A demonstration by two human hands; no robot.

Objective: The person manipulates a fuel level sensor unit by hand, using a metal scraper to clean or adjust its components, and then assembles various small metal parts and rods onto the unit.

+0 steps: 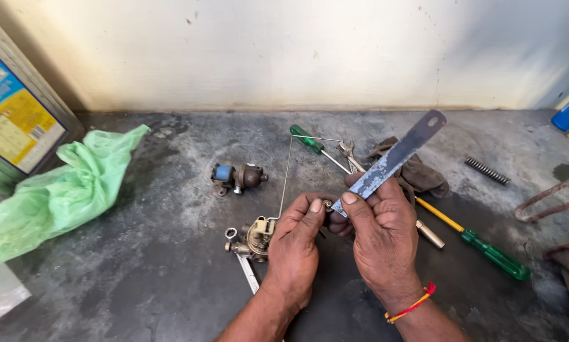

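Pinching a tiny metal part (327, 204) in its grip, the left hand (295, 244) meets the flat blade (391, 163) clamped by the right hand (382, 237); a slip could probably flick the part onto the floor (139, 266).

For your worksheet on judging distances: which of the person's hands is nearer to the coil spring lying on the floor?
Right. The right hand lies on the coil spring's side, though clearly apart from it; the left hand sits farther away, beyond the right.

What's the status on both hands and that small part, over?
Left hand pinching small metal part. Right hand gripping flat metal blade, tip at the part. Brass assembly and green screwdrivers lie close by; nothing blocking.
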